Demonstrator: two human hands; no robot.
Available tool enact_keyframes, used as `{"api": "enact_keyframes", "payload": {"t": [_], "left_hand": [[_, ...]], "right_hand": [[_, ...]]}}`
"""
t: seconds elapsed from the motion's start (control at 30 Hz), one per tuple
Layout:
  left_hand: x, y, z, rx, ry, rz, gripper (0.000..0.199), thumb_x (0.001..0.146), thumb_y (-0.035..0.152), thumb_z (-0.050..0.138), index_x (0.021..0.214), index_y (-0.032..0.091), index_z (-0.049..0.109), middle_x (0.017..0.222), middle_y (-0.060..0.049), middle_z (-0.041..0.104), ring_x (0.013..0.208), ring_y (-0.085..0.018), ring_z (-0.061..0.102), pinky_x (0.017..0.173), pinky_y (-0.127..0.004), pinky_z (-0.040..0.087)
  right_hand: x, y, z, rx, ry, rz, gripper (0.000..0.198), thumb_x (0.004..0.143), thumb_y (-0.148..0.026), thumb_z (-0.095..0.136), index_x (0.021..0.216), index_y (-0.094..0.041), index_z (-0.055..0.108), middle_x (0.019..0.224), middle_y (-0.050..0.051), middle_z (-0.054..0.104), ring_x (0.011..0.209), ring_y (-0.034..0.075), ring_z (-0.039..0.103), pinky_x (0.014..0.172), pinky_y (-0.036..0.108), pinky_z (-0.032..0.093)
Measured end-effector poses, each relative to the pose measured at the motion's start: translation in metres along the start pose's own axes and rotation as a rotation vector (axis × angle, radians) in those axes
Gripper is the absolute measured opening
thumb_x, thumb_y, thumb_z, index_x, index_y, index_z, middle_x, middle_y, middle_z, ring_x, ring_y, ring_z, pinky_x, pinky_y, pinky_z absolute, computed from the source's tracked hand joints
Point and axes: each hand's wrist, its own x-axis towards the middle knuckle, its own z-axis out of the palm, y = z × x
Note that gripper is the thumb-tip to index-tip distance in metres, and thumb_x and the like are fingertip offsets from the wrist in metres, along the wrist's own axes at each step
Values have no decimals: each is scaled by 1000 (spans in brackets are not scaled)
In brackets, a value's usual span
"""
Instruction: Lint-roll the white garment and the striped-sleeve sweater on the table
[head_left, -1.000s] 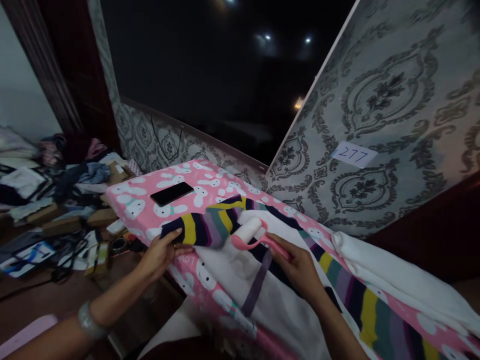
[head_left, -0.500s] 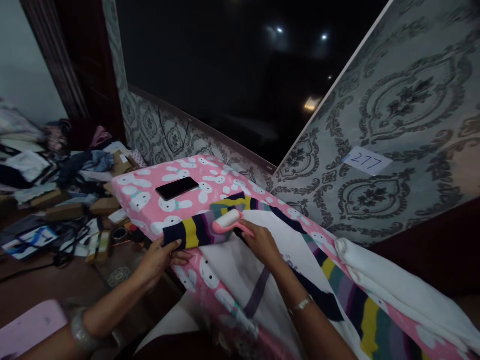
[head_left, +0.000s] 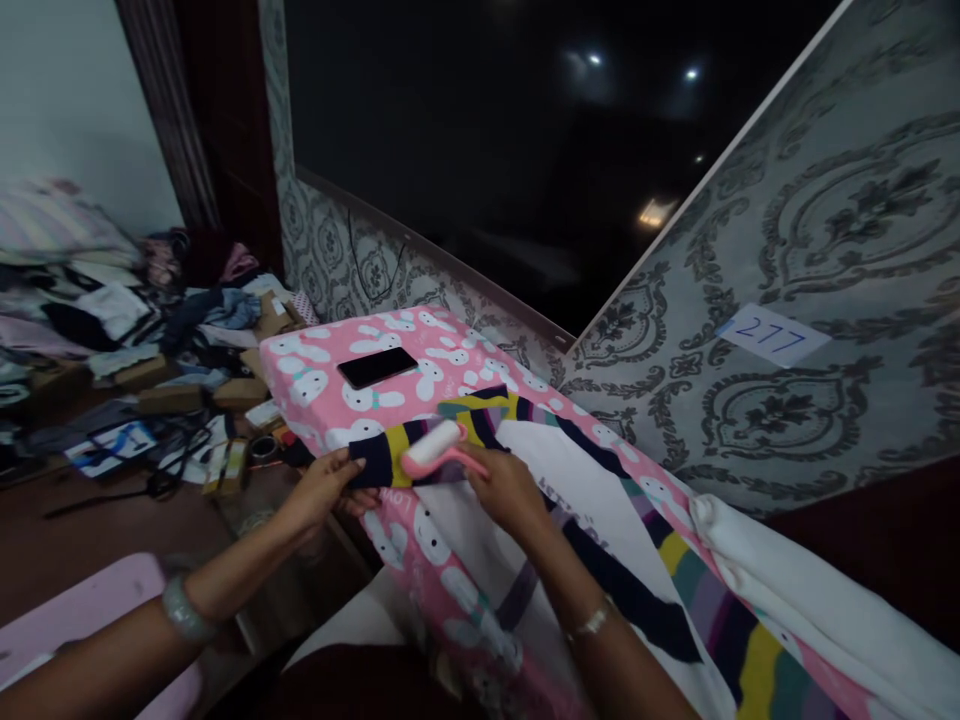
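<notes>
My right hand (head_left: 504, 490) grips the pink handle of a lint roller (head_left: 435, 450), whose white roll rests on the striped sleeve of a sweater (head_left: 581, 460). The sweater has a white front with dark lettering and bands of navy, yellow, green and purple. At the sleeve's navy cuff, my left hand (head_left: 330, 490) pinches the fabric between thumb and fingers. Under the garment lies a pink cloth with white rabbits (head_left: 300, 385), covering a table. A black phone (head_left: 377, 367) lies flat on that cloth, beyond the cuff.
A rolled white cloth (head_left: 810, 590) lies along the table's right side. Behind stands a patterned wall with a large dark screen (head_left: 525, 150) and a paper marked 277 (head_left: 774, 335). Clothes and boxes (head_left: 172, 385) clutter the left. A pink stool (head_left: 97, 610) is at lower left.
The lint roller has moved left along the sleeve toward the cuff, in my right hand. My left hand keeps its hold on the cuff. The camera view has shifted slightly.
</notes>
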Motion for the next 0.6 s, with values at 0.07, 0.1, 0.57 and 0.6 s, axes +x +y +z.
{"api": "enact_keyframes", "payload": {"t": [0.07,0.1,0.57,0.6], "left_hand": [[0,-3,0,-9,0,22,28,64,29,80,77,18,58,54,-4,69,43,-20,66,39,-24,49],[0,-4,-1,-18,4,29,27,64,29,80,77,18,58,54,-5,69,44,-21,66,39,-24,49],[-7,-10,6,-56,-25,15,31,57,33,81,77,18,62,59,-6,71,46,-20,65,40,-25,49],[-7,-10,5,-53,-33,12,32,57,34,81,78,18,63,60,-6,71,47,-21,66,40,-25,50]], "right_hand": [[25,-17,18,-21,-11,13,47,87,-18,57,132,-32,63,128,3,69,116,28,65,98,42,51],[34,-21,25,-11,-11,20,47,88,-19,57,133,-32,62,127,3,69,116,27,65,97,40,51],[-30,35,21,223,214,-74,44,92,-28,52,134,-27,61,129,6,68,116,24,65,101,39,50],[-30,30,20,216,206,-86,44,92,-28,52,135,-27,61,129,6,68,114,24,65,100,38,50]]}}
